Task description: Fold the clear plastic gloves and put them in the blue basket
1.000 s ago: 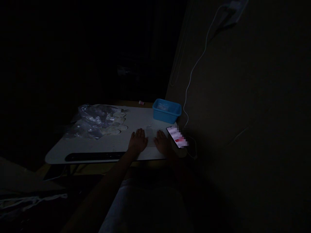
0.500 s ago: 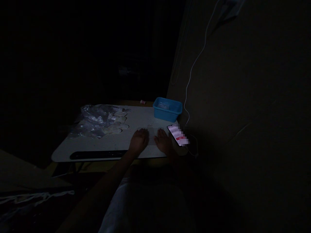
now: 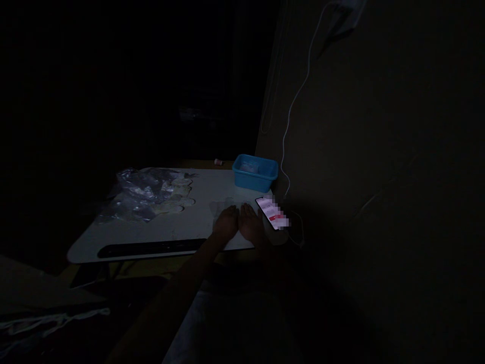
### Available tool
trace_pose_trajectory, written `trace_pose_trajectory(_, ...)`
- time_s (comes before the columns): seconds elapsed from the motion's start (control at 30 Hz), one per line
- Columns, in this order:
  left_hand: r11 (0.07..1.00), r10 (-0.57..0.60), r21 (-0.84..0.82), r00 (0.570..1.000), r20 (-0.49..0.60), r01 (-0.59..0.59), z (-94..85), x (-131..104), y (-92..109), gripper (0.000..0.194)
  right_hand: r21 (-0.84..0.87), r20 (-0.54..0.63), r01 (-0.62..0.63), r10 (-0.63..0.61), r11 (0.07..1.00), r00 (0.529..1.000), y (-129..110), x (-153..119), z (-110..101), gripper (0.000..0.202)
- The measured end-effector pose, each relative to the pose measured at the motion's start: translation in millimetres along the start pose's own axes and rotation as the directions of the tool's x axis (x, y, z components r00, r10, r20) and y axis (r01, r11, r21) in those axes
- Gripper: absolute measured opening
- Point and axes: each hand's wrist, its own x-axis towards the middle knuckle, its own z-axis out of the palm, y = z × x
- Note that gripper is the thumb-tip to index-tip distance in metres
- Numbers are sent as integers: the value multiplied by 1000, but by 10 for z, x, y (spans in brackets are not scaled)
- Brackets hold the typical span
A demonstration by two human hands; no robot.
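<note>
My left hand (image 3: 226, 223) lies palm down with its fingers stretched out on a thin, see-through sheet (image 3: 220, 207) on the white table (image 3: 204, 220). Close beside it, my right hand (image 3: 250, 222) also rests flat, its fingers pointing away from me. The two hands almost touch at the thumbs. The sheet's outline is faint in the dim light and partly hidden under the hands. A lit phone (image 3: 272, 212) lies just right of my right hand.
Behind the hands stands a blue basin (image 3: 255, 173) with something clear inside. Crumpled clear plastic (image 3: 138, 194) and pale flat pieces (image 3: 176, 197) lie at the left. A white cable (image 3: 288, 119) hangs at the right, and a small pinkish object (image 3: 218, 162) sits behind the table.
My hands have come together from a small gap apart and now cover the middle of the sheet. The whole view has shifted slightly.
</note>
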Motion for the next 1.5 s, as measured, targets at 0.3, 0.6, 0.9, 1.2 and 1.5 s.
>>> trace_pose_trajectory(0.3,993,-64,102,997,32,61,-86,-168,-335,51,0,-45,-10,10,1000,999,12,14,67,49)
trace_pose_trajectory(0.6,986,-125,112,992,-19,126,-93,-213,-450,52,-10,-117,-19,18,1000,993,-10,8,-53,50)
trace_pose_trajectory(0.9,985,-135,105,991,2,134,-70,-208,-450,52,10,-90,148,-147,989,985,-354,106,0,48)
trace_pose_trajectory(1.2,984,-147,107,989,3,146,-95,-219,-429,52,15,-55,130,-129,991,990,-152,88,58,50)
trace_pose_trajectory(1.5,983,-142,110,990,-25,144,-59,-209,-439,53,8,-53,61,-60,998,997,119,73,64,47)
